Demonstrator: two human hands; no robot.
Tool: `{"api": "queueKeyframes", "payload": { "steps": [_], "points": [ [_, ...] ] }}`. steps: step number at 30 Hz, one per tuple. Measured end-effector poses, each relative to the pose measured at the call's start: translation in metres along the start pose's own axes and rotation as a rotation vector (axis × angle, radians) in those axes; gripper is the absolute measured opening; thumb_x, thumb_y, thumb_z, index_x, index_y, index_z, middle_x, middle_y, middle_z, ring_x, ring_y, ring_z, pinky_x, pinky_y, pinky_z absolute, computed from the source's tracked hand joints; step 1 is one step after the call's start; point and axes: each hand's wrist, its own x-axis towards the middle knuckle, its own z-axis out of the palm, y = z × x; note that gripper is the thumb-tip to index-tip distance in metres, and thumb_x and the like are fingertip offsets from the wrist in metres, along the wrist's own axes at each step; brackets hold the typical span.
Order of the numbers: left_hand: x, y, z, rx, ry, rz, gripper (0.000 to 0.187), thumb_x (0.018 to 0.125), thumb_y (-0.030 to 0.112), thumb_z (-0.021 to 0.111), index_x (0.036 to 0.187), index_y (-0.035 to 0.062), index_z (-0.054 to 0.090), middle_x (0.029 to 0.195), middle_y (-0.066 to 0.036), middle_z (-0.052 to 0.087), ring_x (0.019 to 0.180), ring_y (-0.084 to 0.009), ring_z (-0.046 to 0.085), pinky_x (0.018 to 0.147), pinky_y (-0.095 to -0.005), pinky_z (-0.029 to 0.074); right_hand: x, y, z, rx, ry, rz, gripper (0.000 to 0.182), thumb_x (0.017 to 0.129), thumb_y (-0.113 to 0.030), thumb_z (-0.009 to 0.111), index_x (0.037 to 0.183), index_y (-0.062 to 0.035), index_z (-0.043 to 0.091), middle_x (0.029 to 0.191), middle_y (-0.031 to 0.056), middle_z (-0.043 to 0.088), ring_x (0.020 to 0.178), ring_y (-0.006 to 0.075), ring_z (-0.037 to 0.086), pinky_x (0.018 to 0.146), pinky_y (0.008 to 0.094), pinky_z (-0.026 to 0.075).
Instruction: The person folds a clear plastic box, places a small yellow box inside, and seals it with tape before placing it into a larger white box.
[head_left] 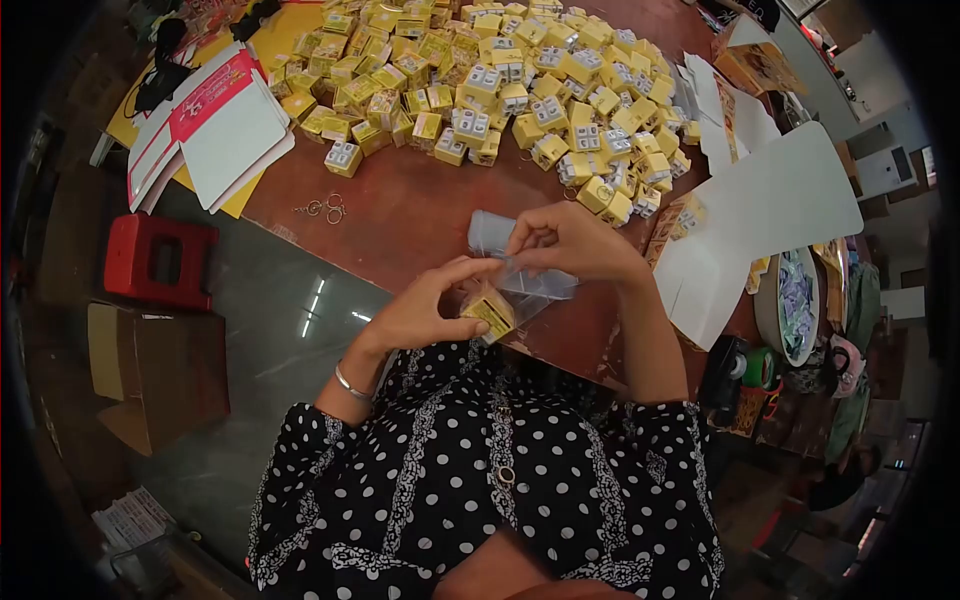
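My left hand (pixel 420 305) holds a small yellow box (pixel 488 312) between thumb and fingers at the table's front edge. Clear plastic wraps the top of this box. Close beside it, my right hand (pixel 570 243) pinches the clear plastic near my left fingertips. Under and behind my hands lie clear plastic sleeves (pixel 545 283) and a greyish stack of plastic (pixel 490 232). What exactly the right fingertips grip is too small to tell.
A large heap of small yellow boxes (pixel 480 80) covers the back of the reddish table (pixel 400 210). Metal key rings (pixel 333 208) lie left, near white and pink sheets (pixel 225 120). White card sheets (pixel 765 200) and an oval tub (pixel 795 305) are right. A red stool (pixel 160 260) and cardboard box (pixel 160 375) stand left.
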Motion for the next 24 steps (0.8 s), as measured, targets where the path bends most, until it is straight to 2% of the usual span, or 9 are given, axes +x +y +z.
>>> {"api": "queueKeyframes", "payload": {
  "steps": [2,4,5,7,8,11,21,23,24],
  "points": [
    [-0.005,-0.002,-0.003,-0.140,0.023,-0.008,0.078,0.079,0.014,0.081,0.148,0.0036,0.045,0.119,-0.002,0.059,0.110,-0.0129,0.059,0.093,-0.0286,0.051,0.015,-0.009,-0.016,0.009,-0.196,-0.002,0.024,0.090,-0.007,0.074,0.111,0.0011,0.067,0.092,0.0045,0.071,0.081,0.0099,0.067,0.073,0.0252,0.054],
    [-0.009,-0.006,-0.008,-0.285,0.050,-0.011,0.074,0.079,0.017,0.082,0.143,0.0031,0.048,0.116,-0.002,0.059,0.108,-0.0124,0.059,0.092,-0.0283,0.050,0.032,-0.015,-0.032,0.346,0.159,-0.135,0.034,0.089,-0.013,0.077,0.117,0.0014,0.065,0.102,0.0075,0.071,0.090,0.0130,0.068,0.076,0.0260,0.055],
    [-0.011,-0.010,-0.014,-0.331,0.106,0.045,0.070,0.078,0.018,0.082,0.139,0.0032,0.050,0.118,-0.002,0.059,0.110,-0.0125,0.059,0.094,-0.0287,0.050,0.053,0.000,-0.042,0.344,0.150,-0.132,0.034,0.089,-0.013,0.077,0.117,0.0014,0.065,0.102,0.0075,0.071,0.090,0.0130,0.068,0.076,0.0260,0.055],
    [-0.013,-0.019,-0.024,-0.387,0.198,0.126,0.064,0.077,0.021,0.082,0.131,0.0032,0.052,0.121,-0.003,0.059,0.114,-0.0135,0.059,0.100,-0.0295,0.047,0.102,0.042,-0.049,-0.296,0.717,-0.201,0.048,0.083,-0.021,0.083,0.122,0.0006,0.063,0.111,0.0125,0.069,0.100,0.0197,0.068,0.081,0.0312,0.055],
    [-0.014,-0.020,-0.028,-0.382,0.201,0.125,0.064,0.077,0.021,0.082,0.131,0.0032,0.052,0.121,-0.003,0.059,0.114,-0.0135,0.059,0.100,-0.0295,0.047,0.110,0.040,-0.041,-0.292,0.716,-0.205,0.048,0.083,-0.021,0.083,0.122,0.0006,0.063,0.111,0.0125,0.069,0.100,0.0197,0.068,0.081,0.0312,0.055],
    [-0.017,-0.024,-0.035,-0.499,0.272,0.174,0.064,0.078,0.017,0.079,0.133,0.0016,0.051,0.121,-0.004,0.059,0.115,-0.0155,0.059,0.101,-0.0300,0.047,0.133,0.041,-0.024,-0.676,0.752,-0.072,0.056,0.074,-0.032,0.088,0.119,-0.0065,0.064,0.109,0.0158,0.067,0.110,0.0350,0.062,0.094,0.0442,0.050],
    [-0.015,-0.032,-0.045,-0.837,0.352,0.304,0.062,0.083,0.024,0.074,0.135,-0.0007,0.051,0.136,-0.017,0.057,0.128,-0.0306,0.057,0.110,-0.0468,0.047,0.083,-0.001,-0.003,-0.673,0.691,-0.245,0.044,0.078,-0.020,0.084,0.114,-0.0034,0.065,0.109,0.0152,0.067,0.101,0.0322,0.065,0.088,0.0405,0.053],
    [-0.008,-0.022,-0.037,-0.888,0.345,0.338,0.062,0.083,0.025,0.075,0.135,-0.0006,0.051,0.139,-0.019,0.056,0.132,-0.0328,0.055,0.112,-0.0495,0.045,0.056,-0.018,0.006,-0.886,0.701,-0.520,0.046,0.080,-0.019,0.082,0.119,-0.0044,0.064,0.109,0.0137,0.067,0.097,0.0321,0.066,0.087,0.0398,0.054],
    [-0.004,-0.017,-0.032,-0.941,0.289,0.365,0.065,0.083,0.027,0.075,0.136,-0.0001,0.050,0.139,-0.020,0.055,0.133,-0.0341,0.054,0.114,-0.0514,0.042,0.044,-0.025,0.012,-0.884,0.702,-0.513,0.046,0.080,-0.019,0.082,0.119,-0.0044,0.064,0.109,0.0137,0.067,0.097,0.0321,0.066,0.087,0.0398,0.054]
  ]
}}
